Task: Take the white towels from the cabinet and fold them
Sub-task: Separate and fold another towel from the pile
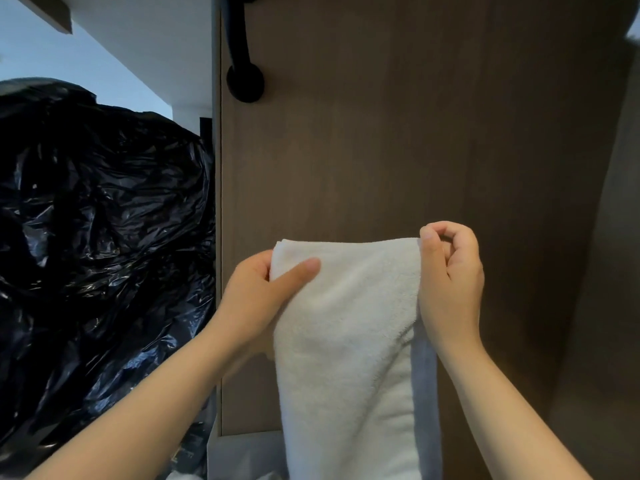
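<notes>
On your left, a large black plastic bag (97, 220) fills most of that side. Its film is glossy, heavily creased and bulging, and it catches light in scattered highlights. The bag's contents cannot be seen. Above it you have a pale blue-grey surface (52, 60), bordered by a broad white band (145, 46) running diagonally. A grey-brown block (45, 12) projects at the top left corner. At the lower edge lies a pale grey surface (242, 455), with something white and crumpled (183, 476) just beside it, too cropped to identify.

Bare forearms (138, 393), bare hands (450, 282)
</notes>
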A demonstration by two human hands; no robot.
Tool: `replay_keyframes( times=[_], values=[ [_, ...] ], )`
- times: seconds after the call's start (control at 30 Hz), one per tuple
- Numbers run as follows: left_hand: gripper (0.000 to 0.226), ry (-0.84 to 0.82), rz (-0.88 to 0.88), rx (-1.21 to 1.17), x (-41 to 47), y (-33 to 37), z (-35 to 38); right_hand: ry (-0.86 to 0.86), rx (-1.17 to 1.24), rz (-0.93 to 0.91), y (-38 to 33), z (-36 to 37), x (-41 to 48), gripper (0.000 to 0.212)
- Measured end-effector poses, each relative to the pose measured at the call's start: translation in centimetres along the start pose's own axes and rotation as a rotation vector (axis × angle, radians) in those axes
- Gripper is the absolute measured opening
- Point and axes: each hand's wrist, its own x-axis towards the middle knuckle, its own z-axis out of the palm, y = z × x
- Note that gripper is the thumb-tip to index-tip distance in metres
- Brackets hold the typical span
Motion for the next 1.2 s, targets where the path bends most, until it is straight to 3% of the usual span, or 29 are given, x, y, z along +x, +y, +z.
replay_keyframes(
  times=[0.07,0.13,0.27,0.33,0.4,0.63,0.73,0.87,1.07,1.2],
  values=[
    [0.035,-0.064,-0.046,-0.029,-0.2,-0.1,0.2,-0.044,0.015,-0.002,0.3,-0.9,0.6,0.008],
    [0.033,0.005,0.012,0.044,-0.1,-0.5,0.7,-0.125,0.046,0.046,0.5,-2.1,1.6,0.011],
    [0.035,0.107,0.068,0.177,0.5,-0.7,1.8,-0.479,0.042,0.232,1.6,-5.6,3.7,0.033],
    [0.048,0.092,0.115,0.278,0.9,-0.6,2.4,-0.544,-0.02,0.281,2.4,-7.0,4.1,0.034],
    [0.058,0.075,0.169,0.376,1.4,-0.4,3.1,-0.502,-0.077,0.306,3.0,-7.8,3.6,0.027],
    [0.052,-0.005,0.222,0.432,3.5,0.4,6.4,-0.28,-0.278,0.218,2.4,-10.9,2.4,0.008],
    [0.038,-0.041,0.235,0.309,4.1,1.2,8.3,-0.216,-0.211,0.228,0.7,-12.0,2.4,0.006],
    [0.038,-0.14,0.237,0.149,4.9,2.6,9.9,-0.047,-0.124,0.205,-2.4,-13.1,1.9,0.006],
    [0.03,-0.332,0.24,-0.213,5.3,6.9,11.6,0.271,-0.219,0.058,-7.6,-14.6,-0.1,0.012],
    [0.025,-0.436,0.278,-0.414,4.5,9.5,12.3,0.326,-0.392,-0.065,-10.8,-15.0,-1.9,0.045]
  ],
)
